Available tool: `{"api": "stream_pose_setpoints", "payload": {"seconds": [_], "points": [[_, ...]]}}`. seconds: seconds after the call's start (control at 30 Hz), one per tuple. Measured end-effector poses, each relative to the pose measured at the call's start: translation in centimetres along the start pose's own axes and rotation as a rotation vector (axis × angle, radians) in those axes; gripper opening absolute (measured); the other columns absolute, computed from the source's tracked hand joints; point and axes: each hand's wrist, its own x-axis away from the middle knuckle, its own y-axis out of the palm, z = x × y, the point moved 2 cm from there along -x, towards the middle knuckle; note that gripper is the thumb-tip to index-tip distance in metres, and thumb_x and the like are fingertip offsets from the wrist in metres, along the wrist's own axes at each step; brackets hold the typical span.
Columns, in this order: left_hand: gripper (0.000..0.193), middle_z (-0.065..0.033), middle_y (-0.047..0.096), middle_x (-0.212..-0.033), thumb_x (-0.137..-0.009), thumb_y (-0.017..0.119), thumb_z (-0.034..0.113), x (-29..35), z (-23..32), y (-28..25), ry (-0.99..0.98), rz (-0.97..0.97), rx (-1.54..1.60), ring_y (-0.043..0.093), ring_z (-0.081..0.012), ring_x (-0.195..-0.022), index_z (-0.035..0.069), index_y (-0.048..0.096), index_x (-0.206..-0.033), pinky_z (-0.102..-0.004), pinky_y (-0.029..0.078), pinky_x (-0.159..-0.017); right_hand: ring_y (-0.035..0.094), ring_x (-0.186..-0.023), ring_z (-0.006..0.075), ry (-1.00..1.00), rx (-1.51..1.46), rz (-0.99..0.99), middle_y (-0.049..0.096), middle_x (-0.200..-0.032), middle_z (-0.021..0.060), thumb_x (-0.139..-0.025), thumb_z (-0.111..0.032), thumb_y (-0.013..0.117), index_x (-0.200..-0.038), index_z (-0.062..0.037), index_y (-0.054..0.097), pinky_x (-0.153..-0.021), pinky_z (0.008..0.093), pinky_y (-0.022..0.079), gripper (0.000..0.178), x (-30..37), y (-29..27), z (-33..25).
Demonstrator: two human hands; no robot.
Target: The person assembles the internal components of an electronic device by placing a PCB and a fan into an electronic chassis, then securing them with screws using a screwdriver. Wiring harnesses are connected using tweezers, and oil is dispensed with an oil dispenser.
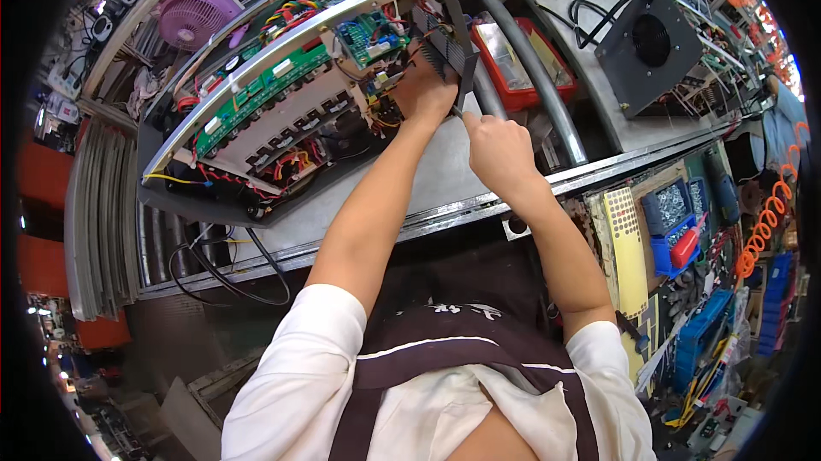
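Note:
An open electronics chassis (295, 123) stands on the bench in front of me, with green circuit boards, coloured wires and rows of black components inside. My left hand (426, 91) reaches into its right end, beside the slotted dark end panel (464, 55). The fingers of that hand are mostly hidden by the panel and the wiring. Just outside the panel, my right hand (500, 149) is closed, its thumb and forefinger toward the panel's lower edge. A short dark piece shows at its fingertips, too small to name.
Right of the chassis are metal rollers (543, 85) and a red tray (513, 100). A black unit with a round fan (646, 46) stands farther right. Blue parts bins (671, 243) and an orange coiled hose (764, 226) are at the right. Black cables (265, 268) hang at the bench's front edge.

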Motion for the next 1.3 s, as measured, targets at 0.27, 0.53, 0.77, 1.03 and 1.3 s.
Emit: {"api": "stream_pose_setpoints", "payload": {"seconds": [0.27,0.53,0.77,1.03,1.3], "points": [[0.069,-0.0271,0.064,-0.102,-0.080,0.060,0.039,-2.3,-0.4,1.5,-0.406,-0.163,0.361,0.063,-0.0415,-0.095,-0.002,0.029,-0.126,-0.0437,0.048,-0.084,0.068,-0.060,0.0256,-0.027,0.043,0.006,0.065,-0.067,0.0135,-0.072,-0.006,0.060,-0.079,0.0008,0.061,-0.051,0.0336,0.053,0.010,-0.1,0.2,-0.5],[0.062,-0.0291,0.064,-0.100,-0.090,0.047,0.045,-3.1,1.5,1.6,-0.438,0.006,0.309,0.062,-0.0445,-0.096,0.000,0.035,-0.130,-0.0484,0.047,-0.086,0.068,-0.059,0.0237,-0.018,0.062,0.010,0.065,-0.067,0.0129,-0.073,-0.006,0.059,-0.078,0.0007,0.062,-0.049,0.0322,0.052,0.009,-0.1,0.4,-0.4],[0.061,-0.0238,0.066,-0.102,-0.091,0.043,0.043,-3.7,0.9,2.3,-0.502,-0.084,0.232,0.063,-0.0391,-0.097,0.000,0.034,-0.133,-0.0456,0.048,-0.086,0.068,-0.060,0.0248,-0.059,0.059,0.018,0.065,-0.067,0.0141,-0.074,-0.006,0.058,-0.080,0.0021,0.062,-0.050,0.0334,0.053,0.010,0.4,0.0,0.1],[0.056,-0.0229,0.067,-0.098,-0.089,0.046,0.041,-4.0,0.6,1.7,-0.460,-0.019,0.197,0.064,-0.0368,-0.096,-0.001,0.041,-0.126,-0.0443,0.049,-0.084,0.068,-0.060,0.0258,-0.051,0.001,0.040,0.065,-0.069,0.0153,-0.073,-0.004,0.059,-0.079,0.0029,0.062,-0.050,0.0337,0.053,0.010,0.2,0.5,-0.5],[0.064,-0.0207,0.060,-0.119,-0.088,0.040,0.055,-4.0,3.5,6.8,-0.314,-0.052,0.010,0.057,-0.0374,-0.113,0.007,0.049,-0.130,-0.0467,0.045,-0.091,0.068,-0.065,0.0263,0.030,0.010,0.098,0.065,-0.070,0.0123,-0.069,-0.007,0.060,-0.077,-0.0012,0.065,-0.053,0.0360,0.053,0.011,1.8,-0.1,2.2]]}}
